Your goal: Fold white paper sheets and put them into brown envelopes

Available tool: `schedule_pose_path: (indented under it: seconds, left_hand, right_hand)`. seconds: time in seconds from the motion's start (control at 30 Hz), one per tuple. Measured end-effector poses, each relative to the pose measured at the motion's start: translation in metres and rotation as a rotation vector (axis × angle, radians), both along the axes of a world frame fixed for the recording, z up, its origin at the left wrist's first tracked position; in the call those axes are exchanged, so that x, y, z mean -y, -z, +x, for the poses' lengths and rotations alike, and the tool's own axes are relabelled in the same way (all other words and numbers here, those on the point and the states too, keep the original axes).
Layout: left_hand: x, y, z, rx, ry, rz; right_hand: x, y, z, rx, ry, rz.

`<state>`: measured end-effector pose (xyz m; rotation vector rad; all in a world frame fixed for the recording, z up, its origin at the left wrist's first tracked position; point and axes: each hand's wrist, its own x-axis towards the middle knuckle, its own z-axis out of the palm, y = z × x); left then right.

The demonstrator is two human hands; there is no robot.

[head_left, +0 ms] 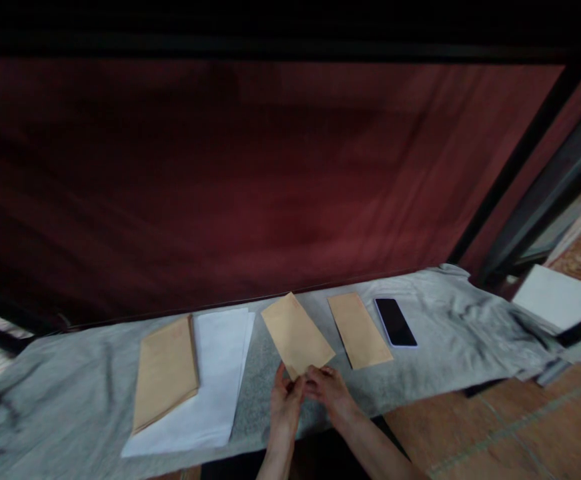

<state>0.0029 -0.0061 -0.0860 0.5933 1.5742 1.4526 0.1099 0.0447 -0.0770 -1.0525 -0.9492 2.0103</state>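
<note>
A tan paper envelope (297, 332) is tilted in front of me, held at its near end. My left hand (286, 395) grips its near left corner, thumb and fingers closed on the paper. Beside it, my right hand (327, 390) has its fingers bent at the near edge of the same envelope, close to the left fingertips. Another tan envelope (360, 330) lies flat just to the right. Left of my hands, a stack of tan envelopes (166, 370) rests partly over white paper sheets (220, 373).
A phone with a dark screen (396, 323) lies right of the envelopes. Grey cloth (450, 333) covers the long narrow surface. A dark red panel (290, 200) rises behind it. Brown floor tiles (515, 427) show at lower right, near a white box-like object (565, 300).
</note>
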Motion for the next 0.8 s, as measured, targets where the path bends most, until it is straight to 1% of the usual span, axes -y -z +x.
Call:
schedule_pose_path:
  seconds: [0.1, 0.17, 0.23, 0.3, 0.37, 0.4, 0.43, 0.47, 0.57, 0.6, 0.63, 0.67, 0.7, 0.77, 0.8]
  left_hand:
    - [0.000, 0.001, -0.006, 0.002, -0.031, -0.013]
    - [0.002, 0.000, -0.010, 0.019, -0.028, -0.065]
    - [0.005, -0.001, -0.014, 0.043, -0.020, -0.107]
    - [0.006, -0.001, -0.017, 0.043, -0.016, -0.132]
    - [0.007, -0.002, -0.019, 0.005, -0.016, -0.159]
    - [0.007, -0.002, -0.020, -0.022, -0.012, -0.171]
    - [0.007, -0.003, -0.020, -0.050, -0.006, -0.178]
    - [0.008, -0.003, -0.021, -0.081, 0.002, -0.181]
    - [0.013, -0.003, -0.023, -0.227, 0.028, -0.201]
    - [0.016, -0.002, -0.023, -0.313, 0.035, -0.213]
    - [0.019, -0.002, -0.024, -0.423, 0.039, -0.234]
    - [0.021, -0.001, -0.024, -0.552, 0.035, -0.267]
    - [0.024, 0.000, -0.024, -0.694, 0.019, -0.302]
    - [0.023, 0.001, -0.023, -0.968, -0.012, -0.314]
    - [0.019, 0.002, -0.022, -1.082, -0.007, -0.274]
  right_hand:
    - [0.009, 0.000, 0.002, -0.124, 0.002, -0.069]
    - [0.010, -0.005, 0.008, -0.188, -0.077, -0.079]
    - [0.010, -0.011, 0.016, -0.201, -0.184, -0.070]
    - [0.010, -0.015, 0.028, -0.139, -0.260, -0.052]
    - [0.011, -0.015, 0.040, 0.005, -0.284, -0.014]
    - [0.011, -0.014, 0.045, 0.098, -0.288, 0.049]
    - [0.010, -0.012, 0.050, 0.204, -0.277, 0.164]
    - [0.010, -0.009, 0.053, 0.316, -0.255, 0.333]
    - [0.008, 0.000, 0.058, 0.649, -0.221, 1.004]
    - [0.007, 0.003, 0.059, 0.741, -0.244, 1.204]
    - [0.007, 0.006, 0.059, 0.820, -0.278, 1.365]
    - [0.007, 0.009, 0.059, 0.884, -0.311, 1.484]
    - [0.008, 0.012, 0.059, 0.933, -0.329, 1.568]
    - [0.009, 0.018, 0.060, 0.995, -0.317, 1.658]
    - [0.010, 0.021, 0.060, 1.012, -0.305, 1.680]
